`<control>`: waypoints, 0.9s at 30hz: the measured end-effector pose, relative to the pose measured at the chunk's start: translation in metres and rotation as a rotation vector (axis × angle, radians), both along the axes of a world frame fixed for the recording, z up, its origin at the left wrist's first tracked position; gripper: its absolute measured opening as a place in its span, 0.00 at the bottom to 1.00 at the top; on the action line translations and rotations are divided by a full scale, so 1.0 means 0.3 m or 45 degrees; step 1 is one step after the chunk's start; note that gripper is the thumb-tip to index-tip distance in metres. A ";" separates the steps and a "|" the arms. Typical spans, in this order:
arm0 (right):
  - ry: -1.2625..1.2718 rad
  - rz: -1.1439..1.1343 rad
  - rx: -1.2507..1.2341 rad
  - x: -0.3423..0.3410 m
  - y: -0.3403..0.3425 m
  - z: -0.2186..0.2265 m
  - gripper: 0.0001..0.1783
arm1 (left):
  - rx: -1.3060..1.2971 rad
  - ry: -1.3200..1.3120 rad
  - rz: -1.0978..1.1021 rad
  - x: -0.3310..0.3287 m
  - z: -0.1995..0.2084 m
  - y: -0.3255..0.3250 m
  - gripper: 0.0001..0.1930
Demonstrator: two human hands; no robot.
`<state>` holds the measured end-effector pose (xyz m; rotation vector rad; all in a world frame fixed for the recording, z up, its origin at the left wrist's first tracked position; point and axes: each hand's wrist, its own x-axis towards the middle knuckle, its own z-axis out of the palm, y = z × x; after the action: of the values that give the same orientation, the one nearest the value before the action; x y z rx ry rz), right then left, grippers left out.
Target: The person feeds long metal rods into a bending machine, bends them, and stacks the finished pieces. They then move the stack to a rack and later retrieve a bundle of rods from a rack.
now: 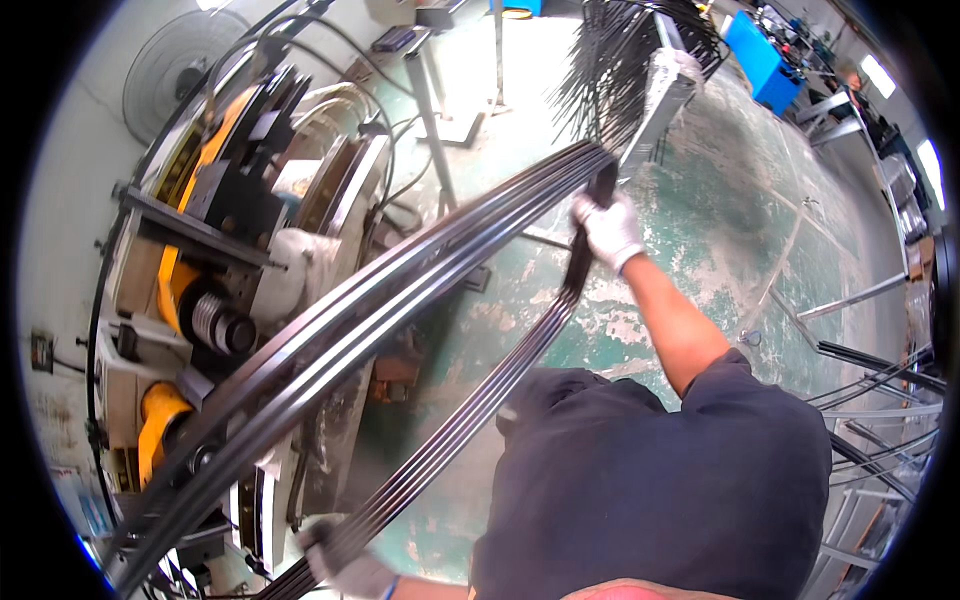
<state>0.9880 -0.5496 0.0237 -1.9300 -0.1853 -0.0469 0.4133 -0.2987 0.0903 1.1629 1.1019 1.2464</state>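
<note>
My right hand point(610, 232), in a white glove, is closed around a narrow dark bundle at the near end of a thick stack of long metal strips point(400, 270). The stack runs from the lower left up to the centre. A slimmer bundle of long dark strips point(470, 410) slants from below my right hand down to my left hand. My left hand point(350, 565), gloved and smeared by motion, is wrapped around that slimmer bundle at the lower edge. Its fingers are partly hidden by the strips.
A machine with yellow parts point(165, 290) and hoses stands at the left beneath a fan point(180, 75). Ahead, many thin black rods point(615, 65) lie over a metal stand point(660, 110). A blue bin point(762, 65) is at the far right; more dark rods point(880, 370) rest on a right-hand rack.
</note>
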 end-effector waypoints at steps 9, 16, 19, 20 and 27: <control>-0.748 -0.506 -0.626 0.925 -0.598 0.381 0.21 | -1.445 -1.018 -0.534 0.934 -0.554 -0.613 0.24; -0.507 -0.320 -1.013 2.058 -0.853 0.130 0.29 | -1.152 -0.515 -0.689 1.521 -0.422 -0.696 0.26; -0.681 -0.340 -1.507 2.445 -1.001 0.045 0.39 | -0.951 -0.282 -0.727 1.607 -0.322 -0.678 0.24; -0.665 -0.253 -1.561 2.475 -0.980 -0.006 0.38 | -0.862 -0.210 -0.715 1.596 -0.322 -0.685 0.23; -0.949 0.089 -1.340 2.213 -0.509 -0.325 0.32 | -1.012 -0.142 -0.103 1.345 -0.446 -0.825 0.18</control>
<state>1.6520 -0.7025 -0.0736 -2.8597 -0.9162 -0.7554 0.8169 -0.5463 -0.0436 0.5154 1.2782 0.6791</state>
